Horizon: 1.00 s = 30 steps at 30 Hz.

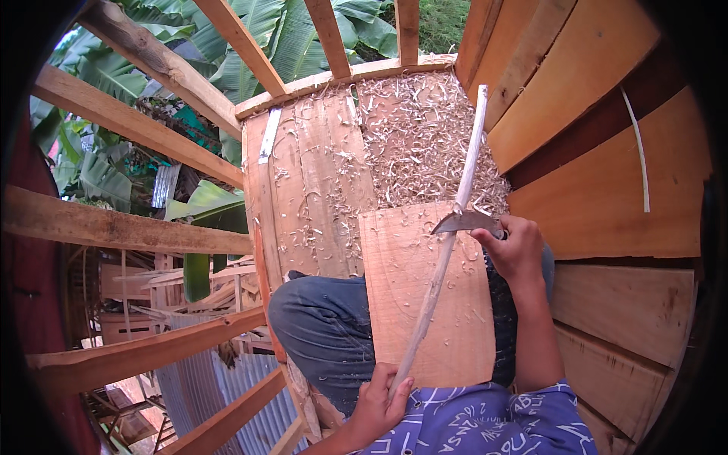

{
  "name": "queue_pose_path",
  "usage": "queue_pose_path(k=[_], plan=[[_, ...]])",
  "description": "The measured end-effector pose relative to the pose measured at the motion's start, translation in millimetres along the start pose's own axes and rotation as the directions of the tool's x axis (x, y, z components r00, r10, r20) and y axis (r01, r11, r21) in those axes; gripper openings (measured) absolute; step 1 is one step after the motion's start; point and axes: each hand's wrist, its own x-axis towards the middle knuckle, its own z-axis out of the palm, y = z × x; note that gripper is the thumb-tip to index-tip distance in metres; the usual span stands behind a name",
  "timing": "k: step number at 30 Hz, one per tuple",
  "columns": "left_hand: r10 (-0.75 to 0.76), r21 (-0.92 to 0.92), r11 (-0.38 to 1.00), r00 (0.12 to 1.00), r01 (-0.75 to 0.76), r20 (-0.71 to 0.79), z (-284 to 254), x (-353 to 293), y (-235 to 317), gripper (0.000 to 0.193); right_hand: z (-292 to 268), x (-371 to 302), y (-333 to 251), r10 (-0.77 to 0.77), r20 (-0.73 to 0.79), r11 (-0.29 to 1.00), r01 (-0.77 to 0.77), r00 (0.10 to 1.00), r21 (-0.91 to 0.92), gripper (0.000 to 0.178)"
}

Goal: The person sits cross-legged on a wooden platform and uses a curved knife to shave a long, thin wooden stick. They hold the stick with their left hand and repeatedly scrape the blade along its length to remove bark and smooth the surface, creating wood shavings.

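A long, slightly bent pale wooden stick slants across my lap, its far tip pointing away over the floor. Its near end is gripped in my left hand, close to my shirt. My right hand is closed on a knife with a short, dark curved blade. The blade lies across the stick around its middle and touches it. Beneath the stick, a flat wooden board rests on my lap over my jeans. The knife's handle is mostly hidden by my fingers.
Curled wood shavings cover the plank floor ahead, thickest at far right. A plank wall stands close on my right, with a thin pale strip against it. Spaced wooden rails line the left, with banana leaves beyond.
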Motion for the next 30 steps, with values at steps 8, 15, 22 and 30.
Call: queue_pose_path(k=[8, 15, 22, 30], plan=[[-0.133, -0.035, 0.990, 0.991, 0.134, 0.013, -10, 3, -12, 0.017, 2, -40, -35, -0.302, 0.229, 0.946, 0.261, 0.925, 0.191, 0.061], [-0.077, 0.106, 0.992, 0.997, 0.076, 0.008, -15, -3, -4, 0.016, -2, 14, -4, 0.151, 0.070, 0.931, -0.165, 0.986, 0.325, 0.045], [-0.127, -0.175, 0.974, 0.986, 0.145, 0.108, -23, 12, -17, 0.017, -13, -43, -27, -0.389, 0.122, 0.900, 0.348, 0.913, 0.261, 0.040], [-0.158, -0.513, 0.811, 0.949, 0.281, 0.271, -38, 29, -2, 0.024, -8, -79, -40, -0.374, 0.282, 0.862, 0.219, 0.884, 0.457, 0.043]])
